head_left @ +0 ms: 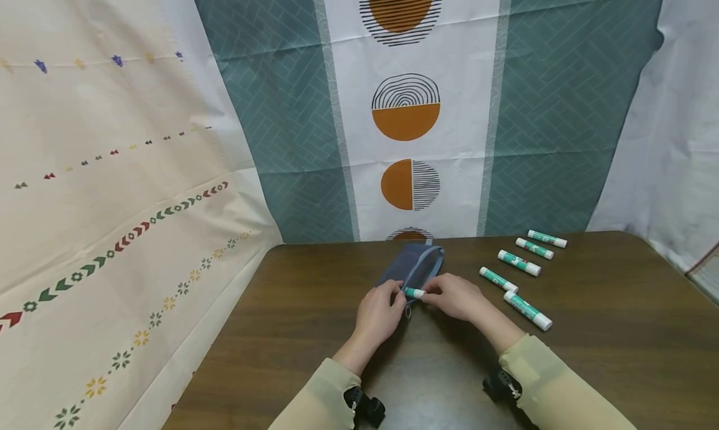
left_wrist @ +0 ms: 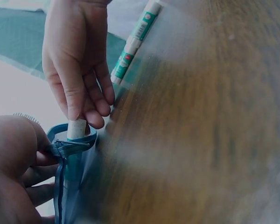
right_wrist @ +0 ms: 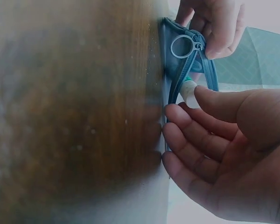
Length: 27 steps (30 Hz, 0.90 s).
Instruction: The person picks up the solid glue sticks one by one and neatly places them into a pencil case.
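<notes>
A dark blue zippered pouch (head_left: 400,263) lies on the table with its light blue zip open. My left hand (head_left: 379,312) pinches the pouch's edge beside the zip end, where a metal ring (right_wrist: 181,46) hangs from the puller. A green and white glue stick (head_left: 414,293) is partly inside the opening. By its white end (left_wrist: 76,129), my right hand (head_left: 456,298) holds it between thumb and fingers. In the right wrist view the pouch wall hides the stick's far part.
To the right of my right hand, several more glue sticks (head_left: 519,263) lie spread on the brown wooden table (head_left: 314,305). A patterned curtain (head_left: 412,218) hangs behind the far edge. Pale cloth (head_left: 140,261) drapes along the left side.
</notes>
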### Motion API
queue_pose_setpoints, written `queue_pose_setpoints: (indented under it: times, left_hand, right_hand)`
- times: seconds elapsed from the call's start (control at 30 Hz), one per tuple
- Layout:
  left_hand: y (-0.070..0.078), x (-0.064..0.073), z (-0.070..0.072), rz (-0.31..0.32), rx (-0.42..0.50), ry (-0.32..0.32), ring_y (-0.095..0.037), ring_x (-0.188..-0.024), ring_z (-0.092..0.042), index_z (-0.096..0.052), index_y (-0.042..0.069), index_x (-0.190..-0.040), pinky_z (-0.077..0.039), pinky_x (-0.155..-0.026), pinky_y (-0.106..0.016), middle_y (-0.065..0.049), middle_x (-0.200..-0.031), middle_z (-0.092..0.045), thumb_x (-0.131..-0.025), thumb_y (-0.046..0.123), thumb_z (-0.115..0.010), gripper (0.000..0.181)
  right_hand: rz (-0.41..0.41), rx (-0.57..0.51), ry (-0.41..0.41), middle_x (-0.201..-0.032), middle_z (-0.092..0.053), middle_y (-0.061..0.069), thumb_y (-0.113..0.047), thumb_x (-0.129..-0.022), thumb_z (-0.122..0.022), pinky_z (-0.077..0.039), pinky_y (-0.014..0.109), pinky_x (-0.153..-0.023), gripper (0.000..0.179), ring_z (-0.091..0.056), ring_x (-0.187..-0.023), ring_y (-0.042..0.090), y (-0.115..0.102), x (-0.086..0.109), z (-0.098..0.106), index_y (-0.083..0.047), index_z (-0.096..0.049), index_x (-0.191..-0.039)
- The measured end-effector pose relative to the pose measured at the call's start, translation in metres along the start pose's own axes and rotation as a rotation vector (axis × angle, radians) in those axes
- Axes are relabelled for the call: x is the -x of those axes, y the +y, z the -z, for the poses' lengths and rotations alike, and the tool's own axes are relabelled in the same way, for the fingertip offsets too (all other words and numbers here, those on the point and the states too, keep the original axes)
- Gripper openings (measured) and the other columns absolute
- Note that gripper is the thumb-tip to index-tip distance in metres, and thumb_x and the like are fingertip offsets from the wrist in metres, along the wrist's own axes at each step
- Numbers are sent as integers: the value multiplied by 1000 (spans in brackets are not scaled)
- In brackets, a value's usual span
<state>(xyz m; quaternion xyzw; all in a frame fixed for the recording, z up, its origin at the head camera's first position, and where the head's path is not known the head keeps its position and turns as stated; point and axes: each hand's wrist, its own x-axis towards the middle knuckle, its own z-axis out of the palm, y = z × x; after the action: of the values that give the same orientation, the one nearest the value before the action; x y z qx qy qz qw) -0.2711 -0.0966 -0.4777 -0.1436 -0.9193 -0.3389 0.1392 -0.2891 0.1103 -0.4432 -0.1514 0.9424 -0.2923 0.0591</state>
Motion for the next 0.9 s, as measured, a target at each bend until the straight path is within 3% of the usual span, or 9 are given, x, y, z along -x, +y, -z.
queue_pose_setpoints:
  times: [0.53, 0.73, 0.9]
  left_hand:
    - [-1, -2, 1, 1, 15, 1, -34, -125, -72, -71, 19, -90, -59, -97, -51, 2, -136, -77, -106, 17, -66, 17]
    - [-1, -1, 1, -10, 23, 0, -30, -131, -70, -72, 18, -89, -46, -121, -58, 1, -136, -77, -105, 15, -64, 18]
    - [-1, -1, 2, -18, 33, 4, -32, -134, -69, -71, 16, -89, -41, -124, -60, -1, -135, -78, -104, 13, -63, 18]
  right_hand:
    - [-10, -7, -12, -105, -78, -3, -39, -105, -75, -57, 48, -80, 23, -67, -90, 17, -1, -11, -5, -19, -83, -113]
    - [-27, 3, -28, -113, -79, 0, -41, -105, -73, -59, 51, -84, 29, -70, -99, 21, -2, -12, -6, -18, -83, -119]
    - [-28, 23, -38, -119, -80, 2, -43, -106, -72, -59, 54, -88, 32, -72, -108, 27, -3, -16, -10, -17, -84, -121]
